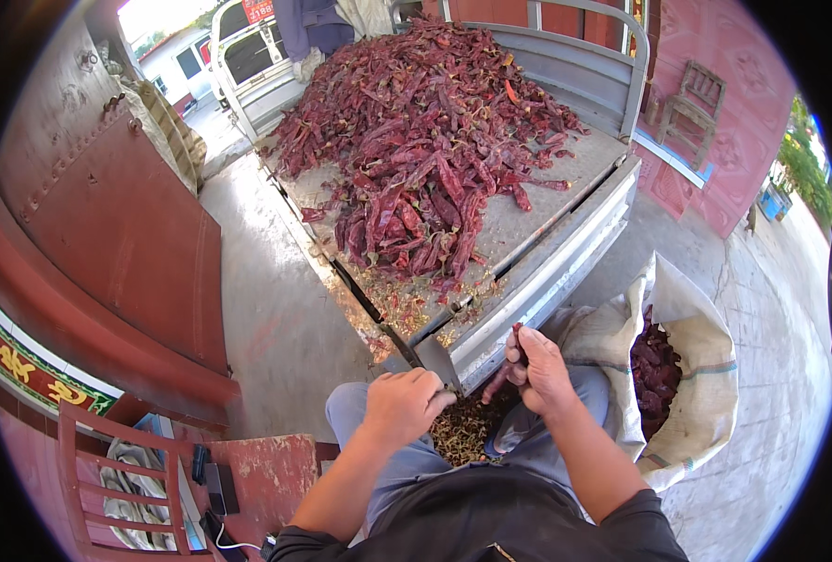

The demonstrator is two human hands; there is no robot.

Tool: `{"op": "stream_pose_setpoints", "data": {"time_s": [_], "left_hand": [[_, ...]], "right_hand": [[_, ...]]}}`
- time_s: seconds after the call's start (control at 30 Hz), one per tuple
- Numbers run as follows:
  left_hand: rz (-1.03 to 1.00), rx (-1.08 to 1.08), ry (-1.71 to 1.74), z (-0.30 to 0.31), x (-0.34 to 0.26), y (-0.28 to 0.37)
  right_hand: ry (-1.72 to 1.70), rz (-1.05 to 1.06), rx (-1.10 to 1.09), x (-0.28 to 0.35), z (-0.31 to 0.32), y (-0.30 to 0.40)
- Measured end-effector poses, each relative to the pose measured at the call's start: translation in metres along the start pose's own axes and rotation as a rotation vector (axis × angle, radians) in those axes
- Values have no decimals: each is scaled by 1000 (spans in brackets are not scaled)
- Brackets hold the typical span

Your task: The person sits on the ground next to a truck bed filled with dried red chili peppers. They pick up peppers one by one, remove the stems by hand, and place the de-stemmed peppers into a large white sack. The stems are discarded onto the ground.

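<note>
My right hand [548,372] grips dried red chili peppers [497,383]; one hangs below the fingers and a dark red tip shows above them. Just left of it, at about the same height, my left hand [407,406] has its fingers curled in. A small bit shows at its fingertips, too small to make out. Between my legs, under the hands, lies a heap of chili stems and scraps [461,430]. Ahead of me a large pile of dried red chilies [423,154] covers much of a metal truck bed [584,151].
At my right stands an open woven sack [700,393] with dark red chilies [654,383] inside. The bed's metal side edge [549,274] runs close ahead of my hands. A red wooden chair [268,471] is at lower left, a red metal door [128,260] beyond it.
</note>
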State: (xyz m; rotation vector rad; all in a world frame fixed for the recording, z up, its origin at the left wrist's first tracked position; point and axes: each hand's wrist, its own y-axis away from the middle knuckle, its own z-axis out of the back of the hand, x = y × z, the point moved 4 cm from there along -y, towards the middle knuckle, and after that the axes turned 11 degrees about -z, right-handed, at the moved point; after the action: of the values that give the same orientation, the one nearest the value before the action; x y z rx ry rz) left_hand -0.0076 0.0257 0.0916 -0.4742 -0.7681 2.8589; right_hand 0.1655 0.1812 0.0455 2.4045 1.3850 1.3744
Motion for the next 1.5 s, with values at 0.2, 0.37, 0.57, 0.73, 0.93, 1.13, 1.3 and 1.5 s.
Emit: {"op": "stream_pose_setpoints", "data": {"time_s": [0.2,0.37,0.57,0.73,0.93,1.13,1.3,1.5], "left_hand": [[186,-239,-71,10,60,-61],[144,83,-224,-21,82,-96],[153,157,-346,-42,78,-123],[76,93,-329,-49,83,-124],[-143,-166,-209,-29,43,-108],[-213,-136,-212,-28,23,-87],[-12,-223,32,-12,45,-77],[-179,1,8,-6,33,-85]], "right_hand": [[178,-40,32,-4,11,22],[211,-100,48,-18,15,27],[226,-95,-32,-24,25,28],[226,-71,-90,-18,11,28],[260,121,-176,13,-2,-3],[222,70,19,16,-30,-51],[90,27,23,14,-18,-62],[118,72,45,12,-14,-59]]}}
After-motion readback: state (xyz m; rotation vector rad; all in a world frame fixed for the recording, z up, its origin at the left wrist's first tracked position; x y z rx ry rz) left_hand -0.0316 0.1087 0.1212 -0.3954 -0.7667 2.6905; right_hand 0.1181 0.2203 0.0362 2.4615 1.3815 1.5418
